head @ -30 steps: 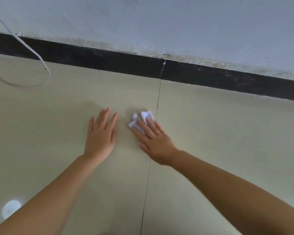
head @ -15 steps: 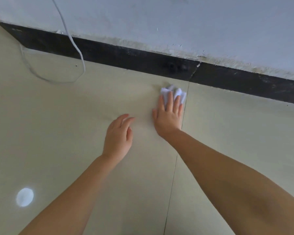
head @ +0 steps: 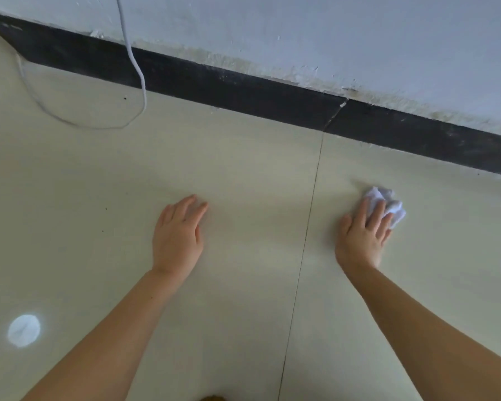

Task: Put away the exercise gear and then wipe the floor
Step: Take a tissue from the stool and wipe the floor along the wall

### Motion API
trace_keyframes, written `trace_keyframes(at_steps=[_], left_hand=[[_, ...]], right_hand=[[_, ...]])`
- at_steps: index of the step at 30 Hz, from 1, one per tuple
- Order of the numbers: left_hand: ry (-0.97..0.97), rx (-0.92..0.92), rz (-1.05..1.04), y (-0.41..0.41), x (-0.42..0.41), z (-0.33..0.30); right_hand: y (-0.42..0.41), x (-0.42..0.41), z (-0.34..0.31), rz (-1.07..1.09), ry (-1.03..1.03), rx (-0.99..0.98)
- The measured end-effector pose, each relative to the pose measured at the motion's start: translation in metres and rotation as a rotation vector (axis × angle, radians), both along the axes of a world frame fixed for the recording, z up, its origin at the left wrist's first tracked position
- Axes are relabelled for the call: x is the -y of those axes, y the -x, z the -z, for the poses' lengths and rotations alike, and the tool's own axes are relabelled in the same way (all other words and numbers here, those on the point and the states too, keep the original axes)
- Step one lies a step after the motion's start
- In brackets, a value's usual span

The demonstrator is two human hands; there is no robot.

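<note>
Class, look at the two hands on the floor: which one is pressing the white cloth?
The right hand, right of the tile seam, presses the white cloth; the left hand rests bare.

Indoor room, probably domestic: large glossy cream floor tiles (head: 243, 175) meeting a black skirting band (head: 243, 91), scuffed pale painted wall (head: 330, 33), and a loose white cable (head: 141, 76).
</note>
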State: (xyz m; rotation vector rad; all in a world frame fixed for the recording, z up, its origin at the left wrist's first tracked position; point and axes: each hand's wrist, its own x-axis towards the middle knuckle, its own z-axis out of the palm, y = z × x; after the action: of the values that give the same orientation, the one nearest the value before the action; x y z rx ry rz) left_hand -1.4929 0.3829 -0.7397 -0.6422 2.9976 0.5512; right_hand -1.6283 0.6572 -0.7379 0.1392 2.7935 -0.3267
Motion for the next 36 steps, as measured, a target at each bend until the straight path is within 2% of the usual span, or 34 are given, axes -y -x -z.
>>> trace_keyframes(at_steps=[2, 6, 9, 11, 13, 14, 16, 18, 20, 22, 26, 28, 30, 31, 33, 35, 36], left_hand=[[-0.012, 0.015, -0.008, 0.003, 0.002, -0.004], [0.013, 0.037, -0.021, 0.018, 0.0, -0.019], [0.072, 0.163, -0.067, 0.029, -0.009, -0.024], [0.098, 0.228, -0.12, 0.032, -0.018, -0.023], [0.042, 0.261, -0.231, 0.033, -0.033, -0.022], [0.011, 0.247, -0.27, 0.033, -0.042, -0.021], [-0.003, 0.167, -0.23, 0.037, -0.065, -0.02], [-0.032, 0.12, -0.097, 0.046, -0.087, -0.019], [-0.083, 0.129, 0.027, 0.062, -0.105, -0.019], [-0.095, 0.119, 0.129, 0.078, -0.116, -0.02], [0.002, 0.104, 0.362, 0.106, -0.125, -0.026], [0.034, 0.107, 0.443, 0.116, -0.126, -0.027], [0.061, 0.136, 0.463, 0.12, -0.124, -0.024], [0.079, 0.162, 0.462, 0.118, -0.122, -0.02], [0.108, 0.227, 0.468, 0.108, -0.118, -0.011], [0.134, 0.276, 0.495, 0.1, -0.118, -0.003], [0.144, 0.274, 0.503, 0.098, -0.118, -0.001]], right_hand=[[-0.028, 0.047, 0.006, -0.112, 0.039, -0.016], [-0.126, 0.128, 0.01, -0.684, 0.12, -0.109], [-0.154, 0.104, 0.006, -0.995, 0.219, 0.011], [-0.134, 0.05, 0.012, -1.066, 0.19, -0.039], [-0.098, -0.026, 0.017, -0.921, 0.056, -0.12], [-0.078, -0.067, 0.018, -0.762, 0.01, -0.146], [-0.046, -0.136, 0.007, -0.32, -0.019, -0.075], [-0.033, -0.158, 0.0, 0.045, -0.028, -0.015], [-0.041, -0.13, 0.004, 0.151, -0.028, -0.05], [-0.067, -0.077, 0.009, 0.005, -0.008, -0.095], [-0.147, 0.012, 0.014, -0.638, 0.089, -0.161], [-0.165, 0.01, 0.013, -0.993, 0.139, -0.11], [-0.157, -0.032, 0.019, -1.138, 0.147, -0.133], [-0.15, -0.063, 0.02, -1.103, 0.121, -0.125], [-0.126, -0.139, 0.02, -0.826, 0.022, -0.162], [-0.095, -0.208, 0.009, -0.33, -0.029, -0.158], [-0.081, -0.228, 0.001, -0.026, -0.031, -0.095]])
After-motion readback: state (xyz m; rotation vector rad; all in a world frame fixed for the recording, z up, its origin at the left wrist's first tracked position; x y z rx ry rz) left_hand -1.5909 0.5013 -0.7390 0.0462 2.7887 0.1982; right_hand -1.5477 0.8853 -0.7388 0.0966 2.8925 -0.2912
